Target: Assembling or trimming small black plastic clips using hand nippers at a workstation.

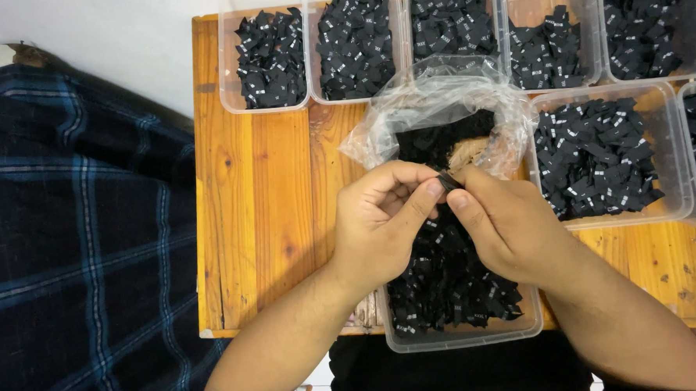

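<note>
My left hand [380,221] and my right hand [506,224] meet over a clear plastic tub [464,335] full of small black folded fabric labels [450,285]. Together their fingertips pinch one small black label [447,182], held above the tub. Just behind the hands lies a crumpled clear plastic bag [438,105] with more black labels inside. Everything rests on a low wooden table [263,215].
Several clear tubs of black labels line the table's far edge [271,58] and right side [604,157]. A dark blue plaid cloth [76,246] covers the floor at the left. The table's left half is bare wood.
</note>
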